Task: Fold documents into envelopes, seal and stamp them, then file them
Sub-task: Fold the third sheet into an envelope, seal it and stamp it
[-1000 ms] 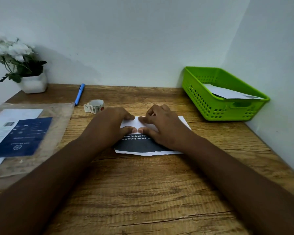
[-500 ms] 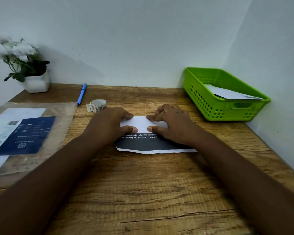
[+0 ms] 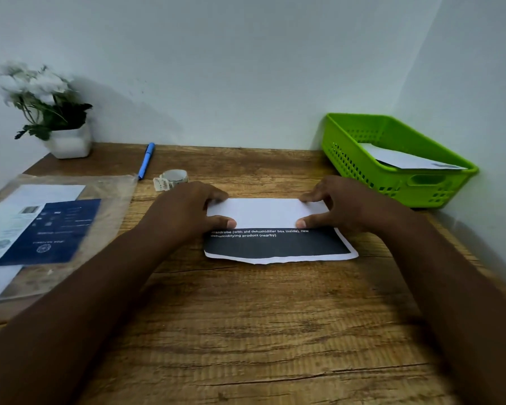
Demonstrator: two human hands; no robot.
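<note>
The wooden table [image 3: 246,331] carries a folded document [image 3: 275,229] between the hands. Left of them lie a plastic sleeve [image 3: 70,229], pen [image 3: 146,160], tape roll [image 3: 174,178] and plant pot [image 3: 69,141]. A green basket [image 3: 392,182] stands right.

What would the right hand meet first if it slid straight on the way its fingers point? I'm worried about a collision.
Probably the left hand: the right hand points leftward across the folded document, with only bare paper between them.

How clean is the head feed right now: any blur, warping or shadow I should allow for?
Head view: centre is sharp, the print on the folded document is legible; the flower pot and plastic sleeve at left are soft; wide-angle warping bows the table and forearms; the plant throws a soft shadow on the wall; no glare.
</note>
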